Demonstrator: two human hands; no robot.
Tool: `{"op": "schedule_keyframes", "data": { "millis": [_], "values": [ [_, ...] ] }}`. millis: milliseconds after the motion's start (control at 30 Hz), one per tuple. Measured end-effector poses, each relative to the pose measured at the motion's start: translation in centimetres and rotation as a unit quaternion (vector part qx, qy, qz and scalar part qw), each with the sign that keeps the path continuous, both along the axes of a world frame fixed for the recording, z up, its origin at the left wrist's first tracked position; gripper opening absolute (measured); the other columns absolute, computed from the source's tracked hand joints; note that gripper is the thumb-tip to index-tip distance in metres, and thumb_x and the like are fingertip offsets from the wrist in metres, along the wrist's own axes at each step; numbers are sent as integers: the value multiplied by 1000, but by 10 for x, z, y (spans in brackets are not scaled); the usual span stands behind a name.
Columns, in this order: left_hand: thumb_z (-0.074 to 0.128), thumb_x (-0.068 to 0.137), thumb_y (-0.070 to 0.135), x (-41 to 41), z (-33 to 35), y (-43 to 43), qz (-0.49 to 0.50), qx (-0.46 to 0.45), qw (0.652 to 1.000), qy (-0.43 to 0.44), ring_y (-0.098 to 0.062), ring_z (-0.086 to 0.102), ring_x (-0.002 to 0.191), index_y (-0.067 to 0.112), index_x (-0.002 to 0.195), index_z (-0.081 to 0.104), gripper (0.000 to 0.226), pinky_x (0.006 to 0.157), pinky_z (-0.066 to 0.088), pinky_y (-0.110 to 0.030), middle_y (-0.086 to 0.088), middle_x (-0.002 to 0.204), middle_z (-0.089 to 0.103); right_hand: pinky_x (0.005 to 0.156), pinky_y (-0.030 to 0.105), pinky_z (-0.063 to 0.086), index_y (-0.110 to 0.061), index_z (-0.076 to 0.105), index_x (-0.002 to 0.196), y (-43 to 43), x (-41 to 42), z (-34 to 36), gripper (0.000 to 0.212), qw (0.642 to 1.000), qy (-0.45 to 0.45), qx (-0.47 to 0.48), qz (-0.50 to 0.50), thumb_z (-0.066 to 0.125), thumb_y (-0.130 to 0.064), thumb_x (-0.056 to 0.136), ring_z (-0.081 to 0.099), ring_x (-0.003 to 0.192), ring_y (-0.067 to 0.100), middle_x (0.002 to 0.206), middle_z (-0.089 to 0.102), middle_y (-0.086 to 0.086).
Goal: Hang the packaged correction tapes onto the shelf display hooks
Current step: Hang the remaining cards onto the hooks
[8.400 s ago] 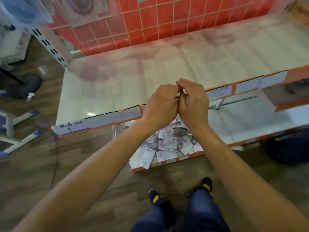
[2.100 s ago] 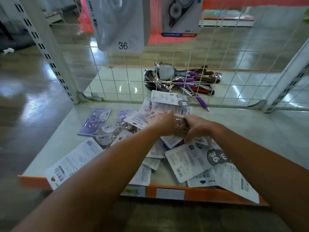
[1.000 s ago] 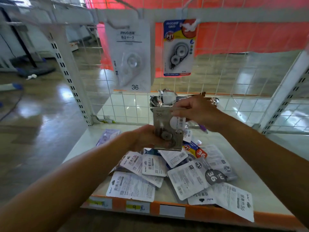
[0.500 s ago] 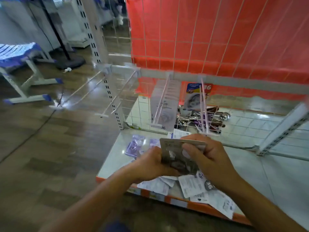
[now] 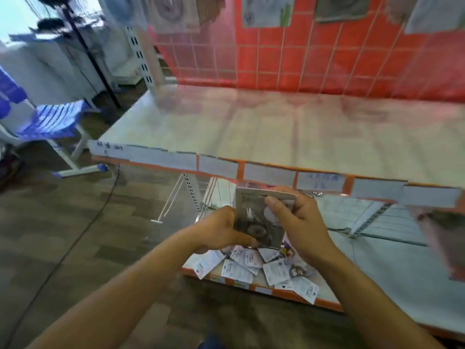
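Head view: our left hand (image 5: pixel 219 231) and right hand (image 5: pixel 302 222) gripped one unhung correction tape pack (image 5: pixel 247 205); loose packs (image 5: pixel 241 269) lay heaped below.

upper shelf (image 5: pixel 276 127) overhangs hooks (image 5: pixel 171 200), packets (image 5: pixel 239 268) litter lower shelf (image 5: pixel 377 268)

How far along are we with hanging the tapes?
Done: nothing confirmable; the cards hanging up top are blurred. In hand: left hand and right hand grip a pack. Left: a pile lies on the lower shelf, and the hook above is bare.
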State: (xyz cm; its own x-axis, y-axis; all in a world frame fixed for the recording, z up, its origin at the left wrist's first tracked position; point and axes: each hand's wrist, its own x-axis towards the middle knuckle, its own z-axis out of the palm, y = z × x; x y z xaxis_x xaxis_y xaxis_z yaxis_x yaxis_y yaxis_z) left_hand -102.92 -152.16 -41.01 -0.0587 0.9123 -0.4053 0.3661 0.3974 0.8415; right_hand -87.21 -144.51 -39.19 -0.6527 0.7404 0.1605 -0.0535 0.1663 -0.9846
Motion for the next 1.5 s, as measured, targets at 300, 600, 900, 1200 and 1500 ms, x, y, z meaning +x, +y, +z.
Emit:
{"op": "schedule_keyframes", "data": {
  "millis": [300,600,900,1200,1500],
  "values": [
    [75,80,5,15,116,18,32,73,997,-18,-9,70,90,19,97,70,23,80,54,-19,5,94,75,74,33,55,-19,67,84,31,7,125,21,998,38,40,23,55,-5,93,64,77,9,76,68,-15],
    [74,79,2,-54,164,31,38,142,989,20,-2,70,80,18,93,68,23,74,52,-15,11,81,74,62,23,49,-24,70,80,43,-68,168,21,997,55,54,-8,57,-13,93,62,70,8,74,68,-9],
    [75,77,0,-106,188,60,-18,178,984,17,-11,70,90,20,94,69,26,82,55,-23,6,92,75,69,27,56,-19,68,85,54,-113,187,16,991,105,47,-74,57,-11,93,67,79,12,82,71,-2],
    [74,80,3,-9,189,122,-105,152,982,-41,-16,69,97,17,104,68,28,90,54,-31,-1,104,74,70,38,57,-12,67,82,89,-12,193,9,974,117,22,-191,62,-9,89,67,76,19,78,69,6],
    [70,82,0,111,196,163,-121,173,974,-80,-7,69,92,22,103,65,31,77,54,-19,8,98,73,70,34,57,-13,67,82,131,103,206,7,967,139,21,-211,65,-7,85,68,74,18,76,71,3]
  ]
}}
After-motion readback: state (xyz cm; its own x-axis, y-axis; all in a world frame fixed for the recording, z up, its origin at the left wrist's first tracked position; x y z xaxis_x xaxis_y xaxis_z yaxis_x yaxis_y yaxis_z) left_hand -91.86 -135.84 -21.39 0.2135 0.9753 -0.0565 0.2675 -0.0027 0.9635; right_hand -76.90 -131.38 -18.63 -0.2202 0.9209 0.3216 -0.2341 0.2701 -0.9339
